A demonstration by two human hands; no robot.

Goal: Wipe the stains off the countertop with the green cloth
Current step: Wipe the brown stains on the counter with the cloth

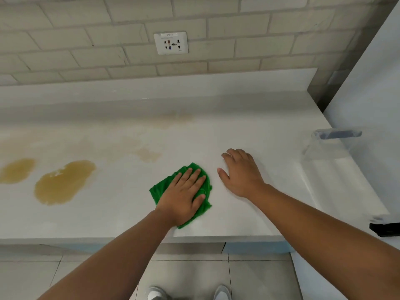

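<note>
My left hand (184,194) lies flat with straight fingers on the crumpled green cloth (161,188), pressing it onto the pale countertop (121,215) near the front edge. To the right of it my right hand (240,173) rests palm down on the bare countertop and holds nothing. Two wet yellow-brown stains lie to the left of the cloth: a large stain (62,181) and a smaller stain (16,171) at the left border. Fainter smears (149,154) show farther back.
A tiled wall with a white power socket (171,42) rises behind the counter. At the right stand a clear plastic container (331,144) and a tall white appliance (372,100). The floor tiles and my shoes (221,293) show below the counter's front edge.
</note>
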